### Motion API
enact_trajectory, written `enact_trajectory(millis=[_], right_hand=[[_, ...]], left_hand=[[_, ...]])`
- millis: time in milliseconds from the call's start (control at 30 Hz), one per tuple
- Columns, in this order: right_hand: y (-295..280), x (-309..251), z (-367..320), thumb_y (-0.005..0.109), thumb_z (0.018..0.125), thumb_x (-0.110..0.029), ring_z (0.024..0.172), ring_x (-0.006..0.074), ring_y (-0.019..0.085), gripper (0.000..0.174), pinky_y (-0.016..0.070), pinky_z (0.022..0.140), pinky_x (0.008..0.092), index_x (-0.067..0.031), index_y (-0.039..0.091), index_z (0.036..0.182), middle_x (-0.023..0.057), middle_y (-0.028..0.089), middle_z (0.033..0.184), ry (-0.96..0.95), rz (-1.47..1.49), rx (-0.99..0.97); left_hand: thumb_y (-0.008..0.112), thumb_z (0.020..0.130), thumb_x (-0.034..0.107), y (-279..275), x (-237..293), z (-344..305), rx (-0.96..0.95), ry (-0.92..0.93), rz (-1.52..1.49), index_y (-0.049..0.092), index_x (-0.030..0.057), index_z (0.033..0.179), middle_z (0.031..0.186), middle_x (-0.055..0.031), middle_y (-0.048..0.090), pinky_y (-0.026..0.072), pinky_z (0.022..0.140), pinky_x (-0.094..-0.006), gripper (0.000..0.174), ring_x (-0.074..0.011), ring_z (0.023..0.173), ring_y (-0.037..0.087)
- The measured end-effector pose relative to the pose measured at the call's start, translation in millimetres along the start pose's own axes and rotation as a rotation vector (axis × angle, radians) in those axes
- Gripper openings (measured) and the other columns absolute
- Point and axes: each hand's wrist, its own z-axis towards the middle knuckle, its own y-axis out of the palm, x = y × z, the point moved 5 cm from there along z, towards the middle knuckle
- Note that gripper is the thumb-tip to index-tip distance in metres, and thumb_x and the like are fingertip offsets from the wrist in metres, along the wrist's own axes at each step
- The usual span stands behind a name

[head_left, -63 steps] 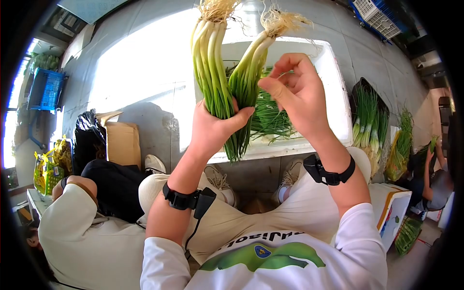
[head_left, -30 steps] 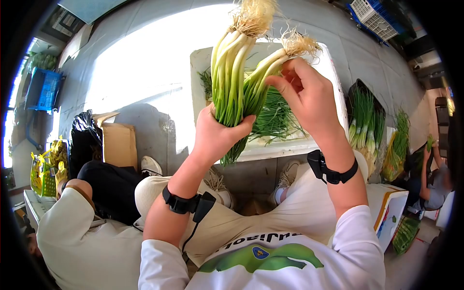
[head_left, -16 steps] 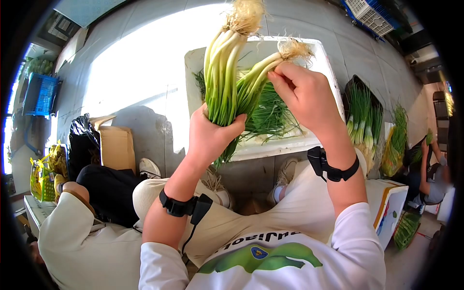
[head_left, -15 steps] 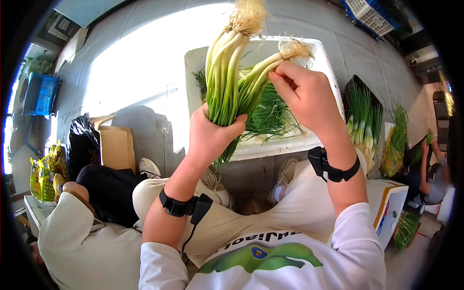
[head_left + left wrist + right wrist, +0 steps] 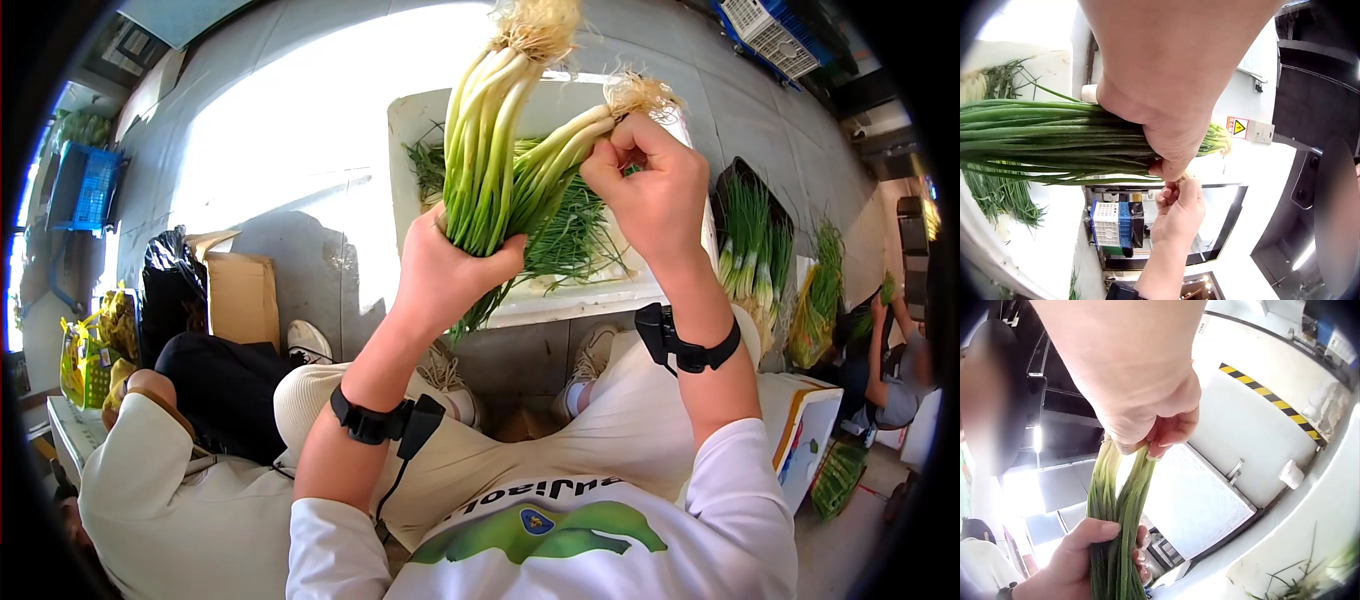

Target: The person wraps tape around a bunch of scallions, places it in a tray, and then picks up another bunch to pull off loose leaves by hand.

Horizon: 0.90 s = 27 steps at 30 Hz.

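Observation:
My left hand (image 5: 447, 268) grips a thick bunch of scallions (image 5: 485, 150) round its green leaves, with the pale, hairy roots (image 5: 540, 32) pointing away from me. The bunch splits into two parts like a V. On the smaller right part, my right hand (image 5: 655, 185) pinches at the white stalks (image 5: 585, 128) just below their roots. The right wrist view shows its fingertips (image 5: 1159, 450) against that pale end, while the left hand (image 5: 1075, 556) holds the leaves lower down. Underneath stands a white foam box (image 5: 590, 302) with loose scallions (image 5: 575, 240) in it.
A dark crate of scallions (image 5: 745, 225) and a yellow bag of greens (image 5: 815, 320) stand to the right. On the left are a cardboard box (image 5: 242, 300), a black plastic bag (image 5: 172, 285) and a seated person (image 5: 150, 450). Another person (image 5: 890, 370) is at far right.
My right hand, first beside the smaller part with its fingers apart, has come to its white stalks and drawn them rightward, widening the split. The left hand keeps its grip.

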Motion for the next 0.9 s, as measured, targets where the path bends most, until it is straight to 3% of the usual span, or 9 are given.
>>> enact_trajectory(millis=[167,233,333,433,500,600,767,900], right_hand=[[3,10,-1,0.067,0.078,-0.002,0.056,0.0028,0.044,0.020,0.0390,0.051,0.0214,-0.0022,0.050,0.067,-0.0023,0.049,0.059,0.174,0.221,-0.030],[4,15,0,0.067,0.078,-0.002,0.057,0.0023,0.042,0.021,0.0370,0.051,0.0211,-0.0024,0.049,0.067,-0.0037,0.048,0.060,0.262,0.295,-0.071],[5,18,1,0.065,0.080,-0.003,0.058,0.0025,0.038,0.023,0.0334,0.051,0.0208,-0.0033,0.047,0.066,-0.0048,0.044,0.061,0.287,0.339,-0.112],[9,21,0,0.063,0.082,-0.004,0.056,0.0028,0.042,0.022,0.0353,0.051,0.0212,-0.0037,0.048,0.066,-0.0040,0.048,0.060,0.319,0.410,-0.131],[16,20,-5,0.062,0.085,-0.005,0.057,0.0049,0.049,0.019,0.0400,0.053,0.0223,-0.0041,0.052,0.069,-0.0011,0.055,0.064,0.469,0.663,-0.075],[21,21,-7,0.062,0.087,-0.007,0.059,0.0082,0.055,0.018,0.0447,0.055,0.0239,-0.0038,0.054,0.072,0.0030,0.061,0.071,0.539,0.816,-0.073],[25,24,-10,0.064,0.088,-0.008,0.060,0.0098,0.056,0.012,0.0467,0.057,0.0242,-0.0040,0.053,0.083,0.0048,0.063,0.075,0.597,0.912,-0.085],[26,21,-9,0.065,0.087,-0.008,0.059,0.0102,0.057,0.015,0.0471,0.057,0.0247,-0.0032,0.052,0.092,0.0054,0.064,0.074,0.641,0.898,-0.077]], left_hand=[[0.079,0.071,0.012,0,0,0,-0.028,0.001,-0.028,0.055,0.0034,0.072,0.066,0.0009,0.058,0.0462,0.059,-0.0256,0.026,-0.0073,0.062,0.052],[0.083,0.072,0.015,0,4,0,-0.128,0.015,0.044,0.068,-0.0005,0.097,0.087,-0.0043,0.072,0.0527,0.073,-0.0284,0.033,-0.0103,0.078,0.065],[0.091,0.066,0.022,4,2,-1,-0.148,0.032,-0.001,0.068,0.0003,0.099,0.091,-0.0048,0.072,0.0532,0.075,-0.0288,0.046,-0.0108,0.081,0.066],[0.094,0.062,0.025,9,-2,-2,-0.120,0.004,0.007,0.067,0.0003,0.101,0.092,-0.0052,0.073,0.0532,0.076,-0.0285,0.054,-0.0101,0.082,0.066],[0.093,0.063,0.024,13,-4,-2,-0.102,-0.012,-0.008,0.067,-0.0003,0.100,0.092,-0.0056,0.073,0.0533,0.076,-0.0284,0.051,-0.0098,0.082,0.066],[0.090,0.068,0.020,13,-7,-1,-0.042,-0.014,0.026,0.067,-0.0007,0.099,0.090,-0.0057,0.073,0.0534,0.076,-0.0282,0.044,-0.0095,0.080,0.066],[0.079,0.074,0.014,11,-8,1,-0.002,-0.074,-0.012,0.067,-0.0011,0.096,0.085,-0.0062,0.072,0.0529,0.073,-0.0272,0.029,-0.0090,0.078,0.066],[0.078,0.074,0.013,12,-13,2,0.013,-0.082,-0.038,0.067,-0.0010,0.095,0.085,-0.0063,0.072,0.0524,0.073,-0.0270,0.027,-0.0091,0.077,0.065]])
